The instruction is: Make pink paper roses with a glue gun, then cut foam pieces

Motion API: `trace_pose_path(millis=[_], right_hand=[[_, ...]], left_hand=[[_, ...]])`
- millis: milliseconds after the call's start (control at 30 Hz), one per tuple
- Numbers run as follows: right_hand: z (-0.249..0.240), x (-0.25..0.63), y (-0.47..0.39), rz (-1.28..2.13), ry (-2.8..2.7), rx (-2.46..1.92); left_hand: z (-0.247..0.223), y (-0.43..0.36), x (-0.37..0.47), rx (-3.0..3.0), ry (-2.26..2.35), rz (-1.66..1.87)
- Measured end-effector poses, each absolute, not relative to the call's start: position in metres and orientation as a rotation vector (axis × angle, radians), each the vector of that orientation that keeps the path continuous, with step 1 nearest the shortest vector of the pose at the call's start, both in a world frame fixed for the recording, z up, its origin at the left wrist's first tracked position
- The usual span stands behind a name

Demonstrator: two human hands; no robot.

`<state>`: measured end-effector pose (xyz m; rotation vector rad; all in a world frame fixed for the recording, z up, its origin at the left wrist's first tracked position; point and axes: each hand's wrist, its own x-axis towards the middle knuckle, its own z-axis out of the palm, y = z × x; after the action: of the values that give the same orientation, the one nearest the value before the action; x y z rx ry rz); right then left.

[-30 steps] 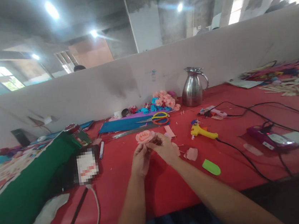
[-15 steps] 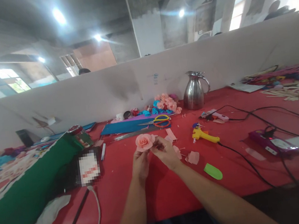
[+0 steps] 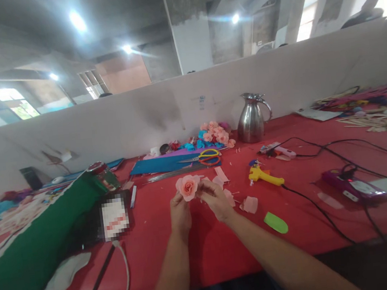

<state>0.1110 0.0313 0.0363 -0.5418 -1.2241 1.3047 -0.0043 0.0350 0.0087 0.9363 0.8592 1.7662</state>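
Observation:
A pink paper rose [image 3: 188, 188] is held up over the red table, its open face turned toward me. My left hand [image 3: 180, 214] is closed beneath and to the left of the bloom, gripping it from below; the stem is hidden by the fingers. On the right side, my right hand [image 3: 215, 200] pinches the outer petals between thumb and fingertips. Loose pink petals [image 3: 249, 204] lie on the table just right of my right hand. A yellow glue gun [image 3: 266, 175] rests farther right, with a lime-green scoop-shaped piece [image 3: 275, 222] nearer to me.
Scissors [image 3: 202, 157] lie on blue sheets [image 3: 161, 164] beyond the hands. Behind them is a pile of finished pink roses [image 3: 216, 133] beside a steel jug [image 3: 251, 117]. Black cables run from a purple power strip [image 3: 353, 185] at right. A green-covered box [image 3: 50, 236] stands left.
The rose has tipped so that its face points more toward me. Both hands have shifted only slightly and keep their hold.

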Motion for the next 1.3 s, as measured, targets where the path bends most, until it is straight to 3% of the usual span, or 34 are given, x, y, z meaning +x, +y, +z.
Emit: trace_pose_path(millis=[1300], right_hand=[[0.018,0.111,0.049,1.191,-1.124,-0.796]], left_hand=[[0.008,0.035,-0.01,0.786,0.909,1.835]])
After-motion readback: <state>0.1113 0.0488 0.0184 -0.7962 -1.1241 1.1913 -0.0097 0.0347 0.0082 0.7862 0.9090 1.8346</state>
